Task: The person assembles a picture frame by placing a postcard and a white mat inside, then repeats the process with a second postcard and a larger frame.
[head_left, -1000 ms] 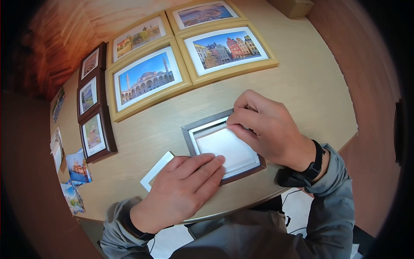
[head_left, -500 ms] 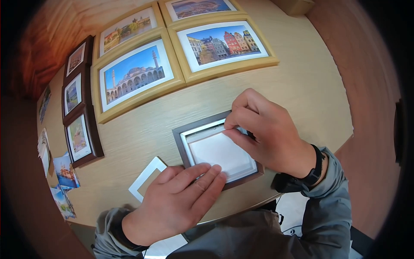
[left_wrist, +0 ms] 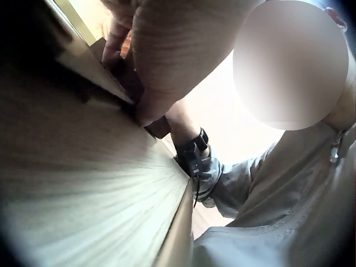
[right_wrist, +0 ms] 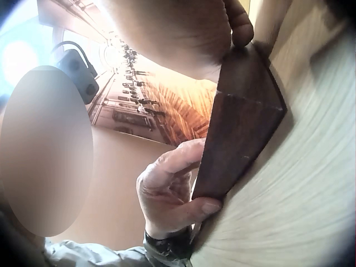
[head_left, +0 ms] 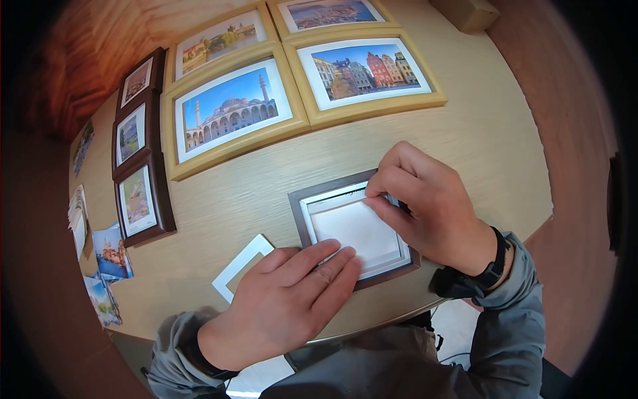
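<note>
A dark brown picture frame (head_left: 299,223) lies on the table with its recess facing up. Inside the frame sits a white sheet (head_left: 352,229). My left hand (head_left: 282,299) lies across the frame's near left corner, extended fingers resting on the sheet. The right wrist view shows the left thumb (right_wrist: 194,210) against the frame's outer side. At the sheet's far edge, thumb and forefinger of my right hand (head_left: 425,206) come together in a pinch, the other fingers curled. The frame's right side is partly hidden under that hand. A white mat (head_left: 229,272) lies partly beneath my left hand.
Several yellow wooden frames (head_left: 302,113) with city pictures stand in a block at the back. Dark brown frames (head_left: 166,206) line their left side. Loose photos (head_left: 109,253) lie at the left table edge. A box (head_left: 468,14) stands at the back right.
The head view shifts left and back, moving everything in it. Relative to the frame, both hands stay at nearly the same places, with the right fingertips still at the sheet's far edge.
</note>
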{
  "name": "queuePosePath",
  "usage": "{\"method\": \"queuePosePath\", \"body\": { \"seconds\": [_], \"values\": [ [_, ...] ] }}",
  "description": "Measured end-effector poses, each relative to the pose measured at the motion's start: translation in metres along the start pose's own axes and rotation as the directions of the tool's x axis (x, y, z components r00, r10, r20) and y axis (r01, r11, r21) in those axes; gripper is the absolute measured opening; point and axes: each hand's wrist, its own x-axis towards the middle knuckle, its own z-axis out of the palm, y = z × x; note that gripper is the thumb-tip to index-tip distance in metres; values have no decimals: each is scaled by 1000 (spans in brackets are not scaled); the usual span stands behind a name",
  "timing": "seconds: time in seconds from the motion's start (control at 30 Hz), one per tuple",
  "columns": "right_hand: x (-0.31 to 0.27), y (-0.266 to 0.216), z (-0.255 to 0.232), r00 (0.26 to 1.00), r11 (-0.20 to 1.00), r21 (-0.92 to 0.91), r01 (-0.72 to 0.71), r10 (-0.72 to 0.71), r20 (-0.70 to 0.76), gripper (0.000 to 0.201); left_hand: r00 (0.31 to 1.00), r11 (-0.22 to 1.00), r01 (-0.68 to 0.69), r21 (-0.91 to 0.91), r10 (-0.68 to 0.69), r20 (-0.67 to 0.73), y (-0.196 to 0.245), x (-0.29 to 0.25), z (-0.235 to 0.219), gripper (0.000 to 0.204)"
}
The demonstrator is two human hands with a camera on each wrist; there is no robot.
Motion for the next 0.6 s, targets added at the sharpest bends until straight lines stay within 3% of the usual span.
{"method": "queuePosePath", "body": {
  "seconds": [0.6],
  "values": [
    [-1,4,4,998,999,42,-33,35,-50,20,1000,999,-23,-31,22,-11,1,3,0,34]
  ]
}}
